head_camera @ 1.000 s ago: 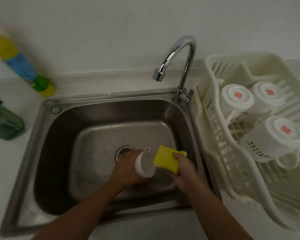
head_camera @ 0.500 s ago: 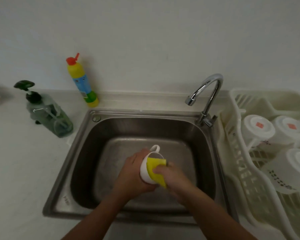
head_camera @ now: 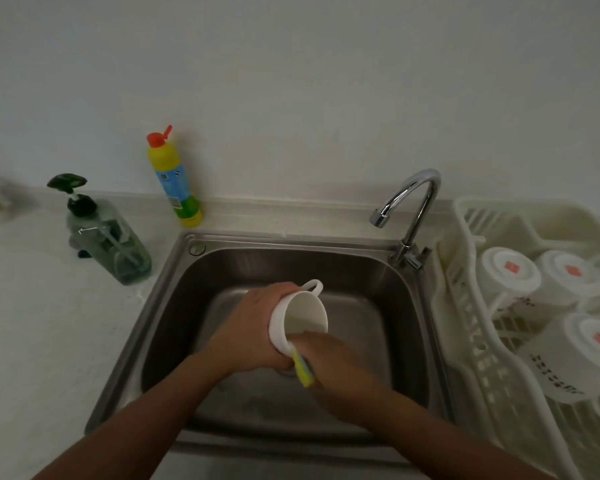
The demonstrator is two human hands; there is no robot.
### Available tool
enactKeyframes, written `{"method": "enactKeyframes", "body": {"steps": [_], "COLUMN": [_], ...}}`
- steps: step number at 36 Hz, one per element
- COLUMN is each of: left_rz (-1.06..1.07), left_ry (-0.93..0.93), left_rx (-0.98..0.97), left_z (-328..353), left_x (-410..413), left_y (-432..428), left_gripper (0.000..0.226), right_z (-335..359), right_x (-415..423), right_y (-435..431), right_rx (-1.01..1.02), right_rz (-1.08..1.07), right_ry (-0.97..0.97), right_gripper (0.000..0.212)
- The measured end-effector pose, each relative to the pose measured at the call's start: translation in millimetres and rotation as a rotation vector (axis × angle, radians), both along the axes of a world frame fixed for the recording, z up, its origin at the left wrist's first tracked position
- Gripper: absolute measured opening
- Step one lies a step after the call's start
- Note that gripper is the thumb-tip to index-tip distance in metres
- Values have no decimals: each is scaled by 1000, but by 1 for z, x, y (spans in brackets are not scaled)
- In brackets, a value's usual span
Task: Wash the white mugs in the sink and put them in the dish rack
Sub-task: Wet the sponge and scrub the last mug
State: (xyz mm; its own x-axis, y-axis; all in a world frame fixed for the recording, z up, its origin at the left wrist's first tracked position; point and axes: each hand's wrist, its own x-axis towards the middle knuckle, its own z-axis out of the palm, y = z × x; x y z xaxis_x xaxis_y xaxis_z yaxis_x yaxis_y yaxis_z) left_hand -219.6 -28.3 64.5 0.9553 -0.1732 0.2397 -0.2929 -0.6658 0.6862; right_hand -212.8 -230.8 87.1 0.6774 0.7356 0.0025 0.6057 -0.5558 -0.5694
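Left of the steel sink [head_camera: 361,271], near the table's back edge, stand a green pump bottle [head_camera: 108,237] and a yellow detergent bottle [head_camera: 172,178]. Over the sink's middle our left hand [head_camera: 253,327] wraps its fingers round the white mug [head_camera: 300,317], while our right hand [head_camera: 333,358] grips a yellow sponge [head_camera: 303,372] at its lower rim. Three upturned mugs [head_camera: 506,275] sit in the dish rack [head_camera: 465,306] at the sink's right edge.

- Yellow bottle [head_camera: 160,161]: blue label [head_camera: 172,185] with a barcode — print too small to read.
- Racked mugs [head_camera: 499,289]: red square sticker [head_camera: 512,268] on each base, black lettering [head_camera: 555,374] on the sides — illegible.
- Nothing legible overall.
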Motion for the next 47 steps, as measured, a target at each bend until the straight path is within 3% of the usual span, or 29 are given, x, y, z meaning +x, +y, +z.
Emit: {"method": "enactKeyframes", "body": {"steps": [2,4,7,11,14,17,22,26,31,34,36,38,43,47], "left_rz": [-21,-25,-9,-34,-63,-65,-60,-38,-65,-107,-137,-172,-209,-217], "left_ry": [49,96,104,72,91,129,122,33,113,224,295,346,379,377], "left_rx": [30,25,59,59,48,23,44,68,54,67,69,72,-8,-88], "left_z": [2,3,5,3,5,7,8,3,9,16,21,26,33,38], "left_x": [-2,-2,1,7,5,4,6,6,7,13,17,21,26,24], "left_y": [1,0,-1,4,6,6,8,4,3,10,13,15,20,18], "left_gripper": [109,107,110,107,106,103,102,100,104,105,103,101,95,94], "right_z": [-9,-10,-14,-17,-24,-27,-24,-2,-5,-8,-2,6,13,20], "right_x": [17,30,25,2,4,21,22,-1,1,22,30,31,29,27], "right_y": [-9,-14,-7,12,1,-7,0,17,8,-4,-6,-3,0,3], "right_rx": [-79,-168,-112,1,49,-63,-118,-128,-148,-173,-222,-243,-208,-247], "right_rz": [182,276,168,-38,68,213,133,-49,59,241,323,329,293,202], "right_ry": [-264,-386,-336,-30,-191,-358,-298,46,-51,-304,-381,-340,-253,-179], "right_gripper": [39,42,40,33,35,36,37,39,37,35,46,48,24,37]}}
